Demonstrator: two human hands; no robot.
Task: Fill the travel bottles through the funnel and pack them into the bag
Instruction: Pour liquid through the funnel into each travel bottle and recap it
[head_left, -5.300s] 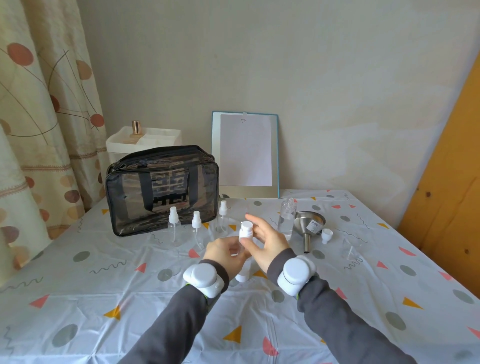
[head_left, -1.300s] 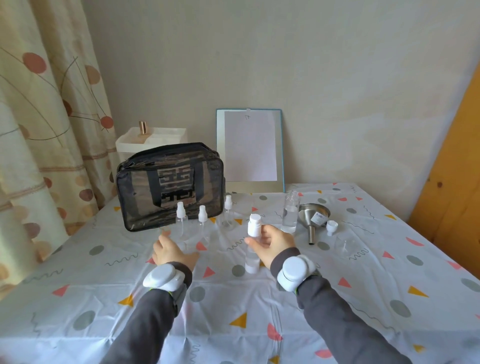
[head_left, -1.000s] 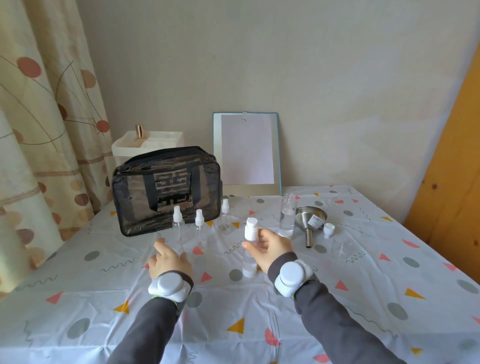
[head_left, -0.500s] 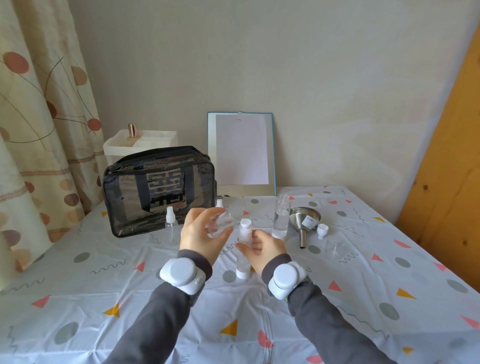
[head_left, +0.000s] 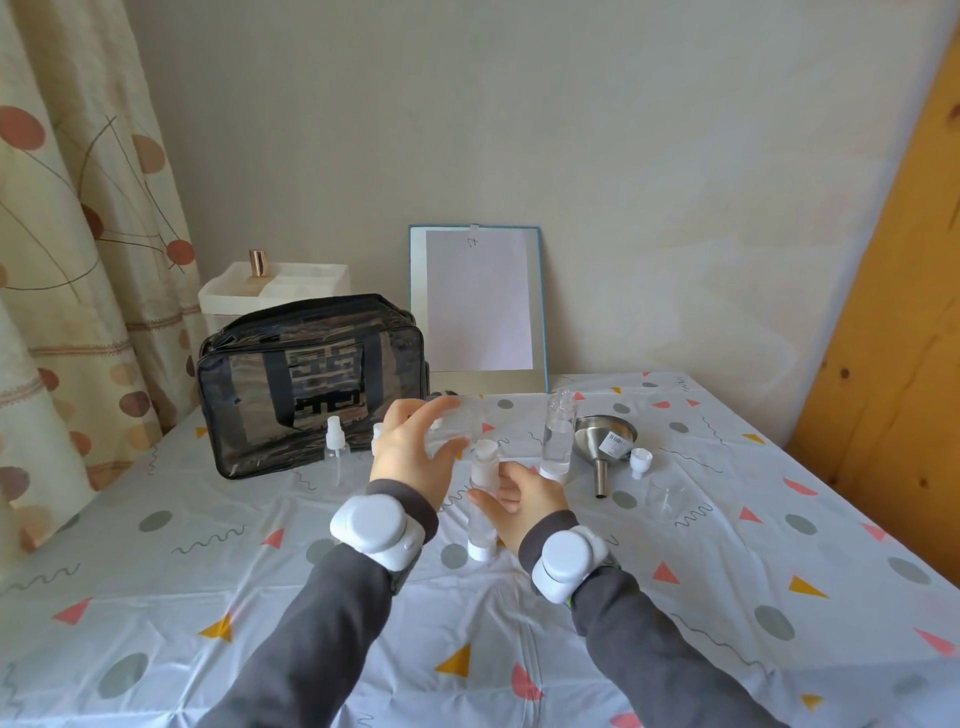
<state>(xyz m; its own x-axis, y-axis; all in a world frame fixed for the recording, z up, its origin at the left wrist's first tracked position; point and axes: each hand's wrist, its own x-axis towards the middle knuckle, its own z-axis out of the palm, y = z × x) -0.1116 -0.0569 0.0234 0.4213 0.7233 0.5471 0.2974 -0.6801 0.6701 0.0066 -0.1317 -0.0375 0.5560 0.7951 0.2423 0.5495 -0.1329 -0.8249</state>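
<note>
My left hand (head_left: 413, 457) holds a small clear spray bottle (head_left: 457, 423) lifted off the table and tipped on its side. My right hand (head_left: 524, 499) grips a tall clear bottle with a white cap (head_left: 480, 499) that stands upright on the table. One spray bottle (head_left: 335, 454) stands in front of the dark see-through bag (head_left: 311, 384); another is mostly hidden behind my left hand. An open clear bottle (head_left: 558, 434) holding liquid stands beside the steel funnel (head_left: 605, 441), which lies on the cloth.
A loose white cap (head_left: 640, 461) and a clear cup (head_left: 667, 493) lie right of the funnel. A mirror (head_left: 478, 306) leans on the wall behind. A white box (head_left: 272, 286) stands behind the bag. Curtain hangs at left, a wooden panel at right.
My left hand has picked a spray bottle from the row before the bag and brought it up beside the capped bottle. My right hand stays on the capped bottle.
</note>
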